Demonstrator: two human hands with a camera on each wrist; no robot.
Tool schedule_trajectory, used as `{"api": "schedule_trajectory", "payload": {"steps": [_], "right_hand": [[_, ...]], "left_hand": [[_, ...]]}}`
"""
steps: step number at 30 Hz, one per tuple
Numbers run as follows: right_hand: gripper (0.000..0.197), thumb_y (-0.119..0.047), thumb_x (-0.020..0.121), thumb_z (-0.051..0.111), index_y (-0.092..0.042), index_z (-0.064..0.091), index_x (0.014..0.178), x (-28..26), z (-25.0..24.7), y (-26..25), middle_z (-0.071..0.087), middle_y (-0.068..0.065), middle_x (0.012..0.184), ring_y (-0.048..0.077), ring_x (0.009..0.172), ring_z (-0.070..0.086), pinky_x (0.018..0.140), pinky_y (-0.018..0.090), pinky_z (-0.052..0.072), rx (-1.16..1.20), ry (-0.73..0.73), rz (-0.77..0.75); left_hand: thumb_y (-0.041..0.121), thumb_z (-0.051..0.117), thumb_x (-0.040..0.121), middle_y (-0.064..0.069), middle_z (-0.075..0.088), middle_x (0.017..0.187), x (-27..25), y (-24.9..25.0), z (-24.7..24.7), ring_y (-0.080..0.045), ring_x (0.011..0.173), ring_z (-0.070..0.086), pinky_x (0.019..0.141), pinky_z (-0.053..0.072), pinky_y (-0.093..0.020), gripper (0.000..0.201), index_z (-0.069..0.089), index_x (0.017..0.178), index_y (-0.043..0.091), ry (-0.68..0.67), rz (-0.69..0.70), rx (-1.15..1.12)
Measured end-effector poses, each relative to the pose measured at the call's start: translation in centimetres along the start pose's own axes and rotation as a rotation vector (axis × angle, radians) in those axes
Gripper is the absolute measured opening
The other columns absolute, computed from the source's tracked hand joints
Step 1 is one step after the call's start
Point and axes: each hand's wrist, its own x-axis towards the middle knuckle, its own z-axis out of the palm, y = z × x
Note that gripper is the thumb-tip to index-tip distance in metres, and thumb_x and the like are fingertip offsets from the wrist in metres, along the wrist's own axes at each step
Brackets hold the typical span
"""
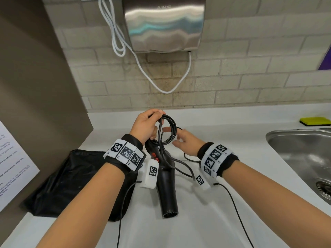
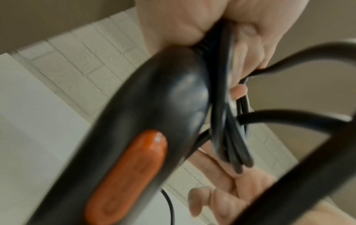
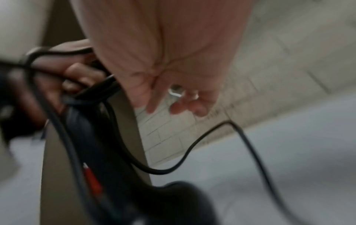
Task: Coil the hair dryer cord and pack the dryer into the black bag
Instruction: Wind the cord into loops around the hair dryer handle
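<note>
A black hair dryer (image 1: pixel 167 187) with orange switches (image 2: pixel 127 175) hangs nozzle-down over the white counter. My left hand (image 1: pixel 146 126) grips the top of its handle together with several loops of the black cord (image 1: pixel 168 131); the same cord loops (image 2: pixel 229 129) bunch beside the handle in the left wrist view. My right hand (image 1: pixel 180 138) is just right of the loops, fingers (image 3: pixel 179 106) straight and holding nothing. Loose cord (image 3: pixel 212 134) trails down onto the counter. The black bag (image 1: pixel 71 183) lies flat to the left, under my left forearm.
A steel sink (image 1: pixel 300 158) is set into the counter (image 1: pixel 232 122) at the right, with a yellow sponge (image 1: pixel 315 121) behind it. A metal hand dryer (image 1: pixel 164 24) with a white cable hangs on the tiled wall. A brown panel stands at the left.
</note>
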Motion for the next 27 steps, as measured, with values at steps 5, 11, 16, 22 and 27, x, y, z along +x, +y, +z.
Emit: {"api": "schedule_trajectory", "payload": {"steps": [5, 11, 16, 22, 27], "right_hand": [[0.049, 0.02, 0.087, 0.034, 0.002, 0.037, 0.133, -0.7, 0.9, -1.2, 0.055, 0.003, 0.115, -0.017, 0.083, 0.055, 0.067, -0.002, 0.039, 0.356, -0.171, -0.019], [0.032, 0.011, 0.089, 0.04, -0.017, 0.052, 0.079, 0.4, 1.8, 0.1, 0.049, -0.001, 0.067, -0.002, 0.047, 0.045, 0.049, 0.017, 0.034, 0.485, 0.033, 0.055], [0.029, 0.001, 0.094, 0.04, -0.011, 0.046, 0.069, 1.0, 0.7, 3.3, 0.048, 0.008, 0.062, 0.001, 0.029, 0.039, 0.033, 0.016, 0.032, 0.558, 0.421, 0.326], [0.021, -0.007, 0.094, 0.04, 0.001, 0.058, 0.091, -0.7, -1.2, 6.6, 0.062, 0.017, 0.09, 0.016, 0.075, 0.069, 0.065, 0.022, 0.053, 0.29, 0.36, 0.764], [0.023, -0.022, 0.094, 0.043, -0.004, 0.052, 0.083, -2.9, -1.0, 8.3, 0.061, 0.009, 0.085, 0.027, 0.102, 0.06, 0.082, 0.028, 0.042, -0.326, -0.048, 0.911]], "left_hand": [[0.014, 0.042, 0.097, -0.001, 0.05, 0.066, -0.2, 0.1, -0.1, -0.007, 0.026, 0.026, 0.031, 0.022, -0.013, 0.021, 0.059, 0.085, 0.012, -0.015, 0.001, -0.001], [0.016, 0.043, 0.097, -0.001, 0.051, 0.066, -0.3, 0.1, 0.2, -0.008, 0.026, 0.025, 0.031, 0.021, -0.014, 0.021, 0.059, 0.085, 0.012, -0.019, -0.002, 0.007], [0.016, 0.044, 0.097, -0.001, 0.05, 0.065, -0.2, 0.2, 0.0, -0.008, 0.026, 0.027, 0.03, 0.022, -0.014, 0.022, 0.06, 0.081, 0.014, -0.003, -0.009, 0.026], [0.017, 0.044, 0.096, -0.001, 0.049, 0.065, 0.0, -0.1, -0.5, -0.007, 0.027, 0.028, 0.032, 0.024, -0.012, 0.024, 0.061, 0.08, 0.016, 0.029, -0.016, 0.036], [0.016, 0.042, 0.097, 0.0, 0.048, 0.064, -0.2, -0.1, -1.1, -0.008, 0.028, 0.028, 0.031, 0.022, -0.012, 0.024, 0.06, 0.081, 0.014, 0.04, -0.009, -0.007]]}}
